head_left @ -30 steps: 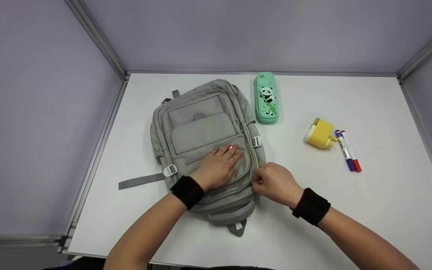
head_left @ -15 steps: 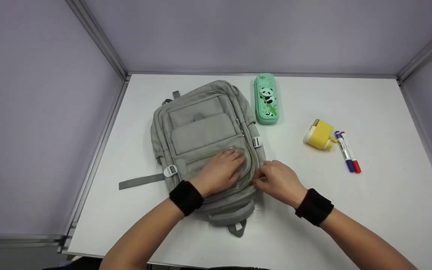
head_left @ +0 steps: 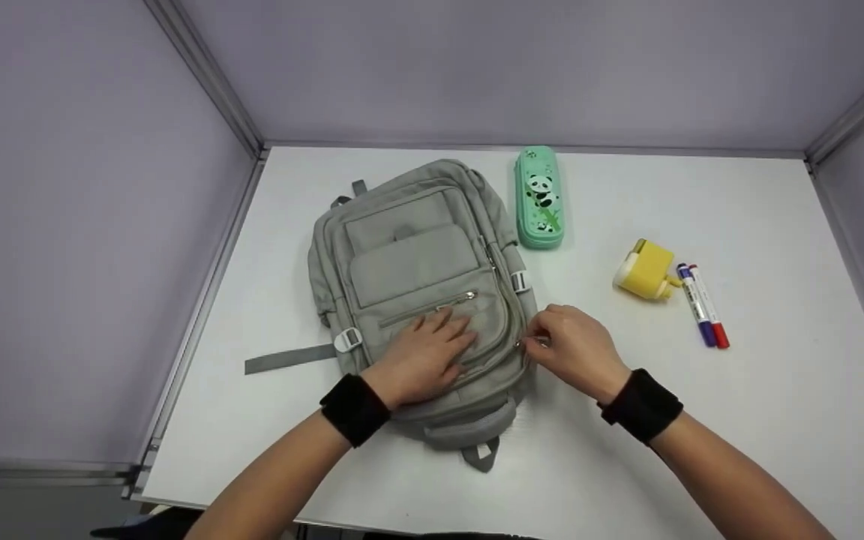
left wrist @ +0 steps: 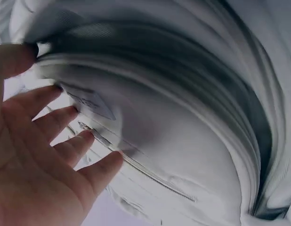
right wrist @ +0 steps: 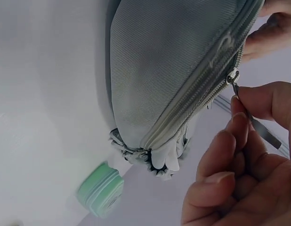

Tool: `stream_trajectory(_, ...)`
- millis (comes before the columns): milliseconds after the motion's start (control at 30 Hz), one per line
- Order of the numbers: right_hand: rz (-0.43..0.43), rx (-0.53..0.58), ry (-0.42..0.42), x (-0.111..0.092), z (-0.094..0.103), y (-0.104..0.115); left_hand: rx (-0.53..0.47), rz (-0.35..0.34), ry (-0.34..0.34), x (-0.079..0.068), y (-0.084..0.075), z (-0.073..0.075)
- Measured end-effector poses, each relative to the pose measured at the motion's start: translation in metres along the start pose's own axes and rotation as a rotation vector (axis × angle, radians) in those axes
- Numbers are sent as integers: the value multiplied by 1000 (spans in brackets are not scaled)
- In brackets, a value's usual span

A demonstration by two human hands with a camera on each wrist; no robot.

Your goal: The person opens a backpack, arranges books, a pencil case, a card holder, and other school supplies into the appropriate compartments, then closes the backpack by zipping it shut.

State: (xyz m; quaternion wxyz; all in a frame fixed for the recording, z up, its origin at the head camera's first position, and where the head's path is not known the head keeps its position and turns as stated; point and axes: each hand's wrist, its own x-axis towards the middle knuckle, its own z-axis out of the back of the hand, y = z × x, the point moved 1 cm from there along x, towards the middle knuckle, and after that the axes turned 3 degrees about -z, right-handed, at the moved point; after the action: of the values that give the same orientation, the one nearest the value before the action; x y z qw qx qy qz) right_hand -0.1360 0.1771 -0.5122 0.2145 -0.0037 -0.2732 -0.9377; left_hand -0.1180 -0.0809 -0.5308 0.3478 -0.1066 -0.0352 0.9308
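A grey backpack (head_left: 413, 262) lies on the table with its front pockets facing up. My left hand (head_left: 426, 358) rests on its lower front, fingers spread, just below a short pocket zipper (head_left: 432, 308). At the bag's right edge, my right hand (head_left: 573, 349) pinches a metal zipper pull (right wrist: 265, 133) between thumb and forefinger. The right wrist view shows the slider (right wrist: 233, 76) on the zipper teeth, with the zipper parted on the stretch toward the side strap. In the left wrist view, the left fingertips (left wrist: 115, 160) touch the fabric near the pocket zipper.
A green panda pencil case (head_left: 540, 199) lies right of the bag's far end. Farther right are a yellow and white object (head_left: 645, 270) and two markers, one blue (head_left: 696, 304) and one red (head_left: 711, 306). A loose strap (head_left: 289, 359) sticks out left.
My right hand has moved up the bag's right edge, away from me, with the zipper pull. My left hand has slid back toward the lower left, uncovering the pocket zipper.
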Motion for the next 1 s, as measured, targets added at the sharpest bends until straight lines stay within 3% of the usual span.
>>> stream_trajectory(233, -23, -38, -100, 3, 8, -19, 221, 28, 22, 33, -15, -1)
stream_trajectory(433, 3, -77, -157, -2, 6, -29, 253, 41, 29, 53, -18, -1)
stream_trajectory(667, 70, -87, -138, -10, -4, -18, 247, 63, 11, 58, -18, 2)
stream_trajectory(1000, 119, -43, -46, -15, -26, 10, 264, 49, 15, 57, -18, 0)
